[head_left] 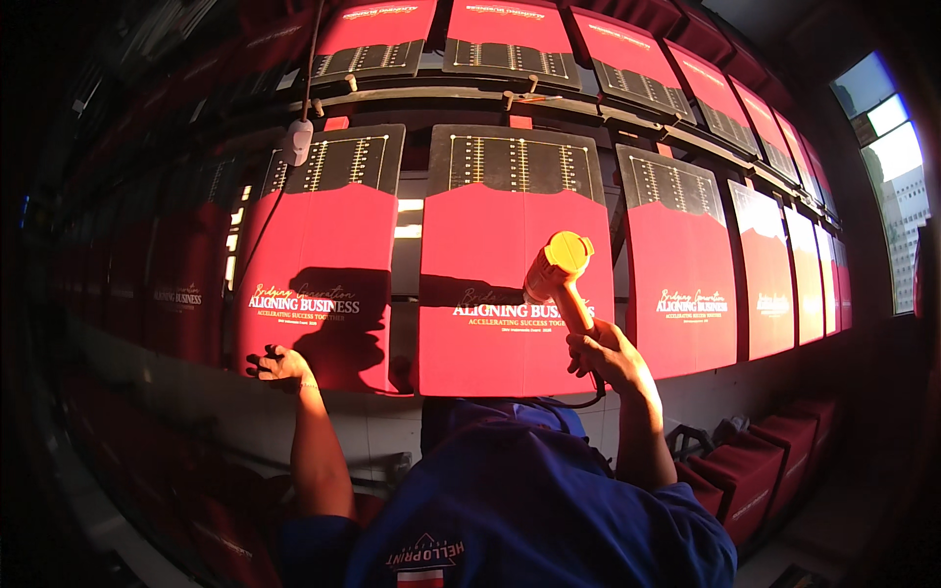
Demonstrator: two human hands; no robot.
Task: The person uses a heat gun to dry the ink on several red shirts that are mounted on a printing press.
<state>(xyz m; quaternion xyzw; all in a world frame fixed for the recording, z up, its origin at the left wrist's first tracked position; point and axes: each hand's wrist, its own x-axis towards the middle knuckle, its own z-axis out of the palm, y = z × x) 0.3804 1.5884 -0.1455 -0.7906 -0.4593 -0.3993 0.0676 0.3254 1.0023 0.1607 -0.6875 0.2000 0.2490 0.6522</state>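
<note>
The right hand [610, 355] was closed in a fist around the handle of a yellow heat gun [561, 274], held upright with its round nozzle end raised in front of the middle red panel [515, 265]. A dark cord [586, 397] ran down from the hand. The left hand [279, 365] lay flat with fingers spread against the lower edge of the left red panel [319, 265], where its shadow fell on the red surface. Both panels carried a dark upper section with pale scale markings. Further red panels [686, 265] hung in a row to the right, and another row [510, 39] hung above on a rail [470, 96]. Red bags [755, 470] stood low at right. A window [887, 167] showed at far right.
</note>
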